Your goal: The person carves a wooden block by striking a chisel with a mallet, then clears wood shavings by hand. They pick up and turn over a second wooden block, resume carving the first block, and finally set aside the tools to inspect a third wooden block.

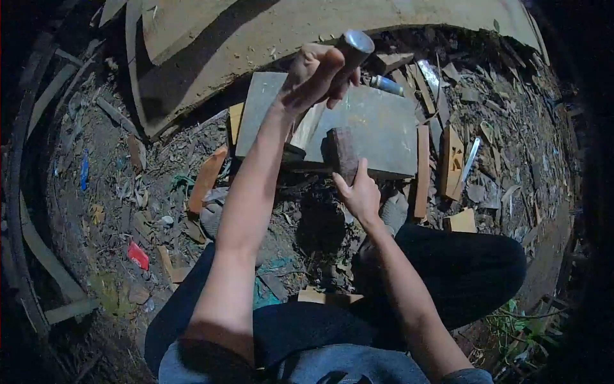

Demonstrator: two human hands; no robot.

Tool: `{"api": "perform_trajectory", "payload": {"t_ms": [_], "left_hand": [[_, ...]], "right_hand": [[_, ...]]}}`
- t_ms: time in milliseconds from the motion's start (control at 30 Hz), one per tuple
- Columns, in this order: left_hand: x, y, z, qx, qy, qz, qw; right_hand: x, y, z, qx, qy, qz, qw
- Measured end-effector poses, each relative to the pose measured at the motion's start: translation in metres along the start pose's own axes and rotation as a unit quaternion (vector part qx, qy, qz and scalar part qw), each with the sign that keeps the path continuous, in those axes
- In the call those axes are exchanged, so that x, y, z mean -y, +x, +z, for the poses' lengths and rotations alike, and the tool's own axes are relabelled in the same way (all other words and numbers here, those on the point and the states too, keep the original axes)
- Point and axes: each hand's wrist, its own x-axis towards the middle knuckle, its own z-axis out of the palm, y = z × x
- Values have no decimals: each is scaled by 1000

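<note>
Raised over the far side of a grey work block (384, 137), my left hand (313, 77) is closed around a dark cylinder (355, 48) with a shiny, round metal end. Below that hand, a pale wooden piece (308, 130) with a dark lower end overlaps the block. My right hand (359, 195) grips the near end of a rough reddish-brown block (343, 152) between thumb and fingers. This brown block overlaps the grey block's front edge in view. Most of the left fingers' grip is hidden behind the hand.
A small can-like cylinder (387, 85) lies at the grey block's back edge. Large curved boards (192, 83) stand behind. Wood offcuts (451, 163), a metal strip (471, 158) and a red scrap (137, 255) lie on the littered ground. My legs (457, 262) flank the near side.
</note>
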Motion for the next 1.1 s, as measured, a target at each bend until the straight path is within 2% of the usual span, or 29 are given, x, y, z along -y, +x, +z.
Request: {"api": "perform_trajectory", "payload": {"t_ms": [100,233,300,333,367,433,467,567,800,900,967,1033,1100], "left_hand": [[4,-2,-2,-3,-8,-13,1000],[8,-5,-8,-2,-39,-9,999],[11,-7,-16,-5,-88,26,996],[13,-11,-19,-86,-36,2,996],[16,-11,-20,-84,-36,4,996],[2,-12,-12,-168,114,-7,979],[-3,-12,-5,-212,103,-16,972],[-11,-11,3,-232,144,-21,962],[-8,-14,8,-235,112,-14,965],[-8,-11,14,-224,122,-5,967],[-1,-8,18,-228,147,36,962],[4,-6,17,-214,172,19,961],[17,1,17,-188,266,97,940]], "right_hand": [[-1,0,0,-22,0,-10,1000],[-5,0,2,-6,2,-17,1000],[-4,1,3,-16,3,-26,1000],[-3,0,2,-12,0,-25,1000],[-3,0,1,-8,-3,-24,1000],[-3,1,1,-9,-7,-22,1000],[-4,1,2,-7,-10,-21,1000],[-5,1,4,-21,-27,-30,999],[-7,1,3,-2,-40,-29,999],[-4,1,2,4,-49,-16,999],[-4,1,1,14,-41,-13,999],[-5,5,-4,26,4,-4,1000],[-2,13,-12,35,47,2,998]]}}
